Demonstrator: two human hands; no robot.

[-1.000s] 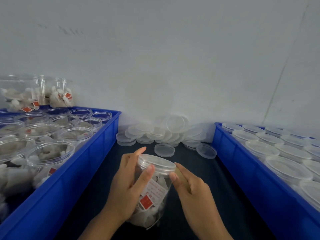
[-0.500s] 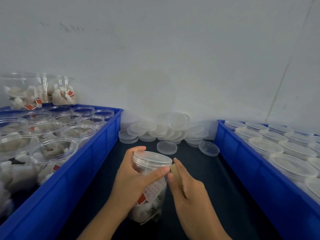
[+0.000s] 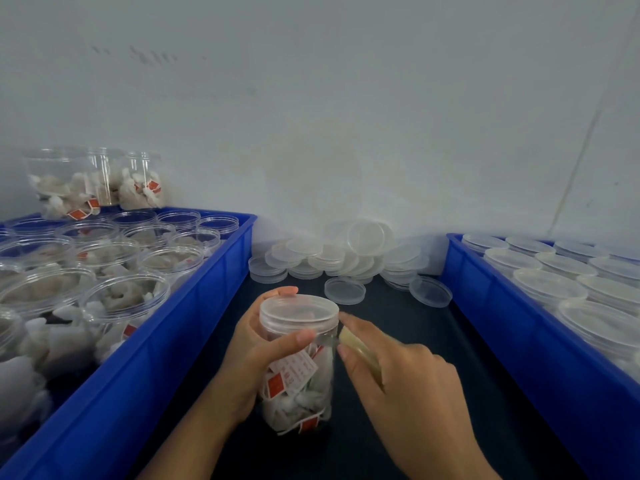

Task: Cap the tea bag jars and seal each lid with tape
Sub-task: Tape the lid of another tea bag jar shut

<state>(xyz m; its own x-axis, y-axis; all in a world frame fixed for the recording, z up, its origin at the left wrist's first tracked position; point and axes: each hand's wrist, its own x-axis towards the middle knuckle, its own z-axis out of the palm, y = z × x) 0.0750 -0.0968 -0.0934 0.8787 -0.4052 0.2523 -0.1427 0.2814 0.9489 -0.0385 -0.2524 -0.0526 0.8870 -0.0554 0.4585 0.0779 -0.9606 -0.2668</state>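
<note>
A clear jar of white tea bags with red tags stands on the dark table between two blue crates, capped with a translucent lid. My left hand grips the jar just under the lid, thumb across the front. My right hand holds a yellowish tape roll against the jar's right side, below the lid rim. A short strip of clear tape seems to run from the roll to the jar.
A blue crate on the left holds several open jars of tea bags, with more jars stacked behind. The blue crate on the right holds several capped jars. Loose lids are piled by the wall.
The jar has been set more upright and turned in my left hand. My right hand with the tape roll has come up against the jar's right side.
</note>
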